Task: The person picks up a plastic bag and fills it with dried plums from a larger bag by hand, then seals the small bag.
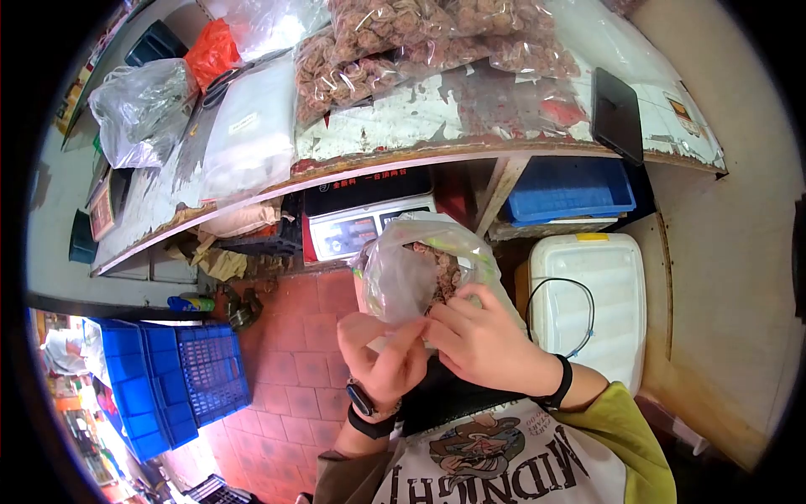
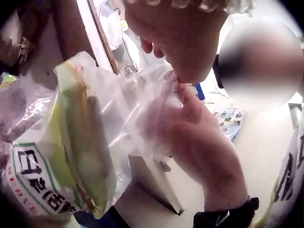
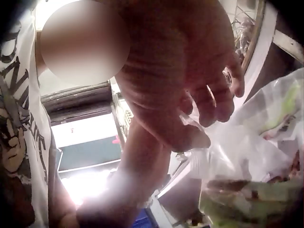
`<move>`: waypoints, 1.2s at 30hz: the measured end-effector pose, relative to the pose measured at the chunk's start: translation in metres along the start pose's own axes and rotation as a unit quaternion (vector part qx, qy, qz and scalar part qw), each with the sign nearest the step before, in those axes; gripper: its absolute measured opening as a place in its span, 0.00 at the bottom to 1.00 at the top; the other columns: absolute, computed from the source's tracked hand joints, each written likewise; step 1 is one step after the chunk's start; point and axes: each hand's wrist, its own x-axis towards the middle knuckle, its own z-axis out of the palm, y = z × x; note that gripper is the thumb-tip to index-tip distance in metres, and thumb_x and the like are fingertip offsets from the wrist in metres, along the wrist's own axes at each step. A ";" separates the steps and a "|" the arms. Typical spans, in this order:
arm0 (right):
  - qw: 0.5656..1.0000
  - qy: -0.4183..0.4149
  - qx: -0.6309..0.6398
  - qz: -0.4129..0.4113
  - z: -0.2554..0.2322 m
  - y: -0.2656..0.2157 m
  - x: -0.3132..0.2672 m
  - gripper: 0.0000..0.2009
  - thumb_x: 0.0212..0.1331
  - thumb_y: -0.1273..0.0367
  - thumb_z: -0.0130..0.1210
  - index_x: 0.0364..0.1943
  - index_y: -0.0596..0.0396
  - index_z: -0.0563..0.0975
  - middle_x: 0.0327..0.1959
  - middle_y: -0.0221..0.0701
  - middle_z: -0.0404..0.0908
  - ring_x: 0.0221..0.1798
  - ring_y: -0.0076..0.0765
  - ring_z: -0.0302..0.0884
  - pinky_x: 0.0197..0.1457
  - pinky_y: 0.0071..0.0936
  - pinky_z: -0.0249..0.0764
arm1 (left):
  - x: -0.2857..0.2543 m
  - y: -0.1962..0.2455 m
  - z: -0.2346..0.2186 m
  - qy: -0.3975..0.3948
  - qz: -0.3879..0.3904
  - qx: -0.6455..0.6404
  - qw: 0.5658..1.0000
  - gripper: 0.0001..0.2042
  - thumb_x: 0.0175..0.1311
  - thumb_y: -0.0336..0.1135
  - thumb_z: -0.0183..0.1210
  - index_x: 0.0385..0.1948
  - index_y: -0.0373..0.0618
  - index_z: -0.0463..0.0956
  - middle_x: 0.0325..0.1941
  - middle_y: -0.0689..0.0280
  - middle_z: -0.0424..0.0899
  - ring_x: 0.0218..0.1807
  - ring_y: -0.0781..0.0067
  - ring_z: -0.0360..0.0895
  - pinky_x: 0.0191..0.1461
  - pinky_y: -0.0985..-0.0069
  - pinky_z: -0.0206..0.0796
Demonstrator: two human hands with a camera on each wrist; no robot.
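Observation:
In the head view, a large printed plastic bag [image 1: 483, 252] stands open in front of the person, with brown, wrinkled dried pieces [image 1: 447, 273] inside. Thin clear plastic [image 1: 390, 281] stretches from its mouth to both hands. My left hand [image 1: 386, 357] pinches the near edge of this plastic between thumb and fingers. Right beside it, the right hand [image 1: 487, 340] pinches the same edge, fingertips almost meeting the left ones. Green trim and dark lettering show on the printed bag [image 2: 42, 178] in the left wrist view. From the right wrist, the clear plastic [image 3: 223, 152] reaches the thumb.
Filled bags of dried pieces [image 1: 378, 50], a flat stack of clear bags [image 1: 252, 126] and a black phone [image 1: 617, 113] lie on the worn shelf [image 1: 403, 126]. Beneath are a scale [image 1: 365, 231] and blue tray [image 1: 571, 189]. A white lidded box [image 1: 588, 311] stands right, blue crates [image 1: 159, 378] left.

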 end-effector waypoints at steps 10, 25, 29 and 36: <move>0.992 -0.099 0.037 0.067 0.003 0.000 -0.012 0.26 0.39 0.73 0.64 0.49 0.54 0.75 0.40 0.32 0.76 0.44 0.38 0.77 0.53 0.36 0.64 | 0.002 -0.003 -0.010 0.119 -0.095 -0.003 0.988 0.11 0.49 0.21 0.63 0.35 0.45 0.77 0.39 0.64 0.67 0.37 0.64 0.69 0.40 0.70 0.63; 0.944 0.317 0.039 -0.086 -0.027 -0.001 0.001 0.12 0.44 0.80 0.64 0.34 0.53 0.77 0.28 0.28 0.81 0.29 0.33 0.76 0.45 0.29 0.68 | -0.050 -0.007 -0.042 0.154 0.116 -0.464 0.864 0.16 0.53 0.19 0.50 0.44 0.41 0.71 0.29 0.61 0.71 0.32 0.62 0.70 0.37 0.68 0.69; 0.979 0.169 0.105 0.034 -0.028 -0.003 0.015 0.16 0.47 0.78 0.65 0.43 0.54 0.78 0.28 0.27 0.80 0.29 0.31 0.77 0.46 0.29 0.68 | -0.113 -0.010 -0.083 -0.016 -0.351 -0.522 0.777 0.17 0.52 0.21 0.48 0.44 0.47 0.73 0.35 0.61 0.72 0.35 0.63 0.71 0.37 0.66 0.69; 0.925 -0.064 0.368 -0.075 -0.013 -0.016 0.013 0.09 0.58 0.71 0.61 0.42 0.52 0.77 0.26 0.29 0.77 0.29 0.36 0.76 0.47 0.31 0.67 | -0.061 -0.022 -0.078 0.294 0.258 0.139 0.910 0.12 0.58 0.43 0.54 0.42 0.54 0.76 0.39 0.64 0.70 0.38 0.63 0.71 0.44 0.65 0.64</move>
